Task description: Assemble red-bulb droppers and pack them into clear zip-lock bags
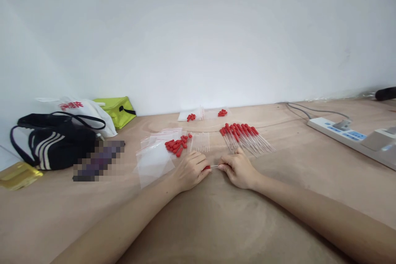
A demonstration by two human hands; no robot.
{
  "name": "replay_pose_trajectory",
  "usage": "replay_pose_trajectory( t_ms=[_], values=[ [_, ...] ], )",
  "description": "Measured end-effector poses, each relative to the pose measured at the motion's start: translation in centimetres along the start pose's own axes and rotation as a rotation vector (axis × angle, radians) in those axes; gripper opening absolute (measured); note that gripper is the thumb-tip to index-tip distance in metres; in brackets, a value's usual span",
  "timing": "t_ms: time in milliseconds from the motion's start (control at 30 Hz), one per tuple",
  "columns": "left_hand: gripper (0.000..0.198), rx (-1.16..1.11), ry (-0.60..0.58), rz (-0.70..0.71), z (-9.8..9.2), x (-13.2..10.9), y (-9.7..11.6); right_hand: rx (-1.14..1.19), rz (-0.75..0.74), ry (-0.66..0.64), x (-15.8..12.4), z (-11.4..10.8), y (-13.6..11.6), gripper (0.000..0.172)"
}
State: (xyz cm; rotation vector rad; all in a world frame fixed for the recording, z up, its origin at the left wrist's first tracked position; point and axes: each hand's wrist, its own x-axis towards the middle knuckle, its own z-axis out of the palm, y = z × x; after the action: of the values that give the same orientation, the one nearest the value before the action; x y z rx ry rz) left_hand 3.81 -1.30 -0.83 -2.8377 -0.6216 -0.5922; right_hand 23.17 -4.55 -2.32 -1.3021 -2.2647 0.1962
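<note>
Here, the left hand (192, 170), fingers drawn together, grips a small red rubbery-looking bulb (207, 167) and the right hand (237, 170) pinches the slender clear tube (214, 166) bridging the gap between both sets of fingertips, so an off-line push could snap it.

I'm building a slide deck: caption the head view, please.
Left hand grips a red cap, right hand a clear tube, near red-capped tubes on a table.

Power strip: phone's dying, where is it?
In the head view, the power strip lies at far right on the table, right of the red-tipped pipettes.
</note>
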Motion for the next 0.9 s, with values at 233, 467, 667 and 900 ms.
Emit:
replay_pose_trajectory(
  t_ms=[233,467,667,900],
  values=[
    [0.018,-0.091,0.059,-0.073,-0.2,-0.1,-0.4,-0.045,0.032,0.034,0.0,-0.5,-1.0,0.018],
    [0.023,-0.117,0.170,-0.281,-0.1,-0.5,-0.8,-0.233,0.061,0.044,1.0,-1.2,-1.8,0.021],
    [0.026,0.032,0.297,-0.539,-0.6,-1.1,-2.8,-0.372,0.381,0.127,4.6,-0.9,0.1,0.029],
    [0.038,0.078,-0.072,-0.646,-1.1,-1.2,-8.0,-0.465,0.494,0.147,6.8,0.2,2.5,0.034]
  ],
)
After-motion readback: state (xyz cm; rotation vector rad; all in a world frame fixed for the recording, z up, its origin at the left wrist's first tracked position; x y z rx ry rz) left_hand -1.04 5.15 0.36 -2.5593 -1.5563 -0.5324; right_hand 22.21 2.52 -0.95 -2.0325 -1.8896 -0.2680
